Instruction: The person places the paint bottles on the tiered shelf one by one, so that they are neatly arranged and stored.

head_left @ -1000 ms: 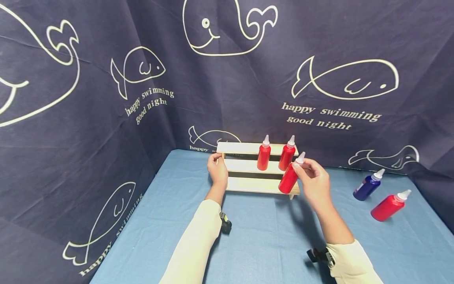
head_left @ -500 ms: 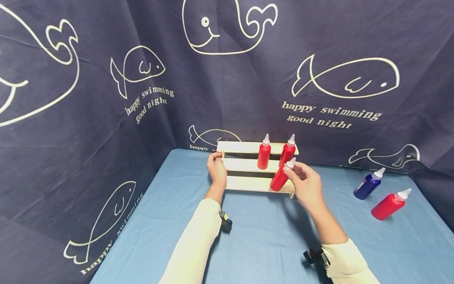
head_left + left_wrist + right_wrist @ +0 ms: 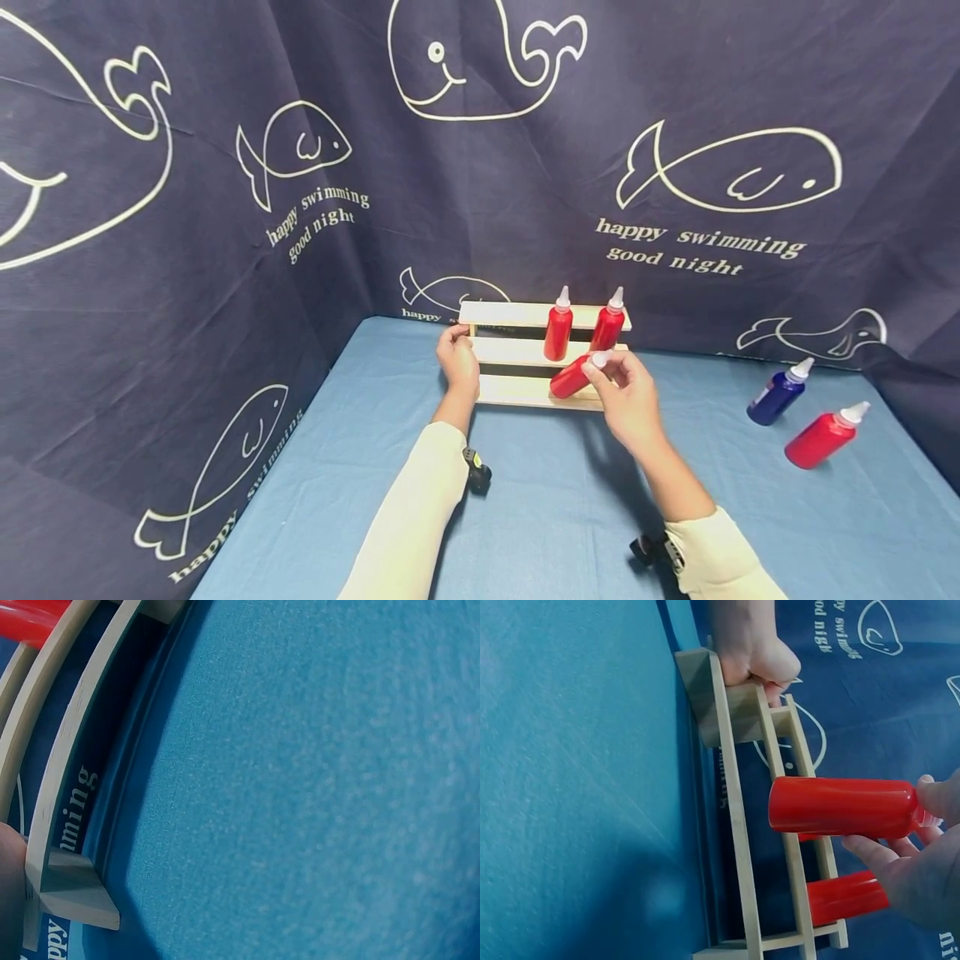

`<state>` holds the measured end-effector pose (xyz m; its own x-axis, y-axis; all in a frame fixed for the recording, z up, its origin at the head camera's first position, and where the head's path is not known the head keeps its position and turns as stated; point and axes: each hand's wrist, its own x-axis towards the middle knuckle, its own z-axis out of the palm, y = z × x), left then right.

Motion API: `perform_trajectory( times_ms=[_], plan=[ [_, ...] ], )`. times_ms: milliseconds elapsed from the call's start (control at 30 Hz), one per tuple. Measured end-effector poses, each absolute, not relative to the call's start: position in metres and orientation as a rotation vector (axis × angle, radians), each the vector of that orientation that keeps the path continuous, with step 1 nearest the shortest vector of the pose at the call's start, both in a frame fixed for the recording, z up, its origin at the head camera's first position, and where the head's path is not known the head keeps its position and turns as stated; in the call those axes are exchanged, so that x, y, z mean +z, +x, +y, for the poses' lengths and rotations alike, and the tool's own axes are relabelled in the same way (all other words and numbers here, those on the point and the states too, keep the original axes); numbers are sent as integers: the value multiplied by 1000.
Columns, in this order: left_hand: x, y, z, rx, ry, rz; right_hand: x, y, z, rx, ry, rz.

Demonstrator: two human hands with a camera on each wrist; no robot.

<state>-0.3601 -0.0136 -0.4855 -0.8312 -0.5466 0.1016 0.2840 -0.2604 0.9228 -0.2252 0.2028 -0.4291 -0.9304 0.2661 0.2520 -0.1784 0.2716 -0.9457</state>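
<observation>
A three-tier wooden rack stands at the back of the table. At its left end my left hand grips the frame, fingers curled round the side; only a bit of that hand shows in the left wrist view. My right hand pinches a red squeeze bottle near its white nozzle cap. The bottle leans, its base pointing left, in front of the lower shelves; whether it touches a shelf, I cannot tell. Behind it, a red bottle and another red bottle stand upright on the middle shelf.
To the right on the blue tablecloth are a blue squeeze bottle and one more red squeeze bottle. A dark fabric backdrop with white fish drawings closes off the back and left sides.
My right hand has moved left along the rack with the red bottle, which now tilts further over. The left hand stays on the rack's end.
</observation>
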Motion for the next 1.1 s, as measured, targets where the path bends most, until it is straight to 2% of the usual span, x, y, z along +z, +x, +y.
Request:
perform_trajectory(
  times_ms=[667, 1100],
  plan=[
    [-488, -360, -13, -2130, 302, -1446, -447, -226, 168, 1861, 176, -2032],
    [-487, -361, -13, -2141, 292, -1428, -453, -229, 145, 1757, 407, -1971]
  ],
)
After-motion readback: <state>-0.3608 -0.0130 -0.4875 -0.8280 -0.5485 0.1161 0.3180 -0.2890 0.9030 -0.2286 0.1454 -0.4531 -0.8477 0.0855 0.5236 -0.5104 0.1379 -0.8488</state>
